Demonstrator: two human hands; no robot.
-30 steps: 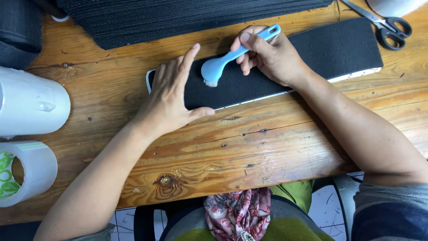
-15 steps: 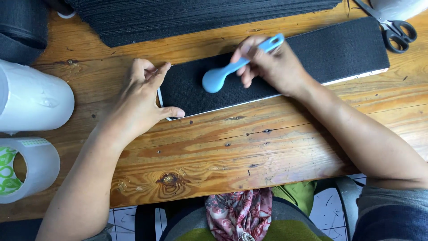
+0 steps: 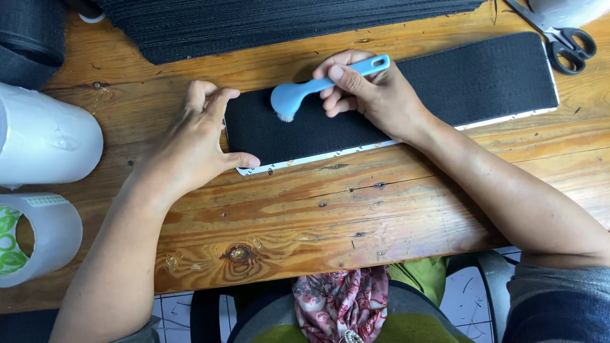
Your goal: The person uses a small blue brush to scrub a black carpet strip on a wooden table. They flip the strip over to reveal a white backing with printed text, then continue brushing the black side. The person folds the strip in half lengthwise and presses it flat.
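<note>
Wooden table (image 3: 305,209), knotty planks. Right hand (image 3: 365,92) closed around handle of blue brush (image 3: 305,89), bristle head left of fist, touching black strip (image 3: 394,101). Left hand (image 3: 197,143) spread flat, fingers apart, pressing strip's left end. Scissors (image 3: 559,35) well right of fist; tape rolls (image 3: 38,184) far left.

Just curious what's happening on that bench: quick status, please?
Right hand grips the light blue plastic brush, bristles on the long black fabric strip. Left hand pins the strip's end. Nothing in the way.
</note>
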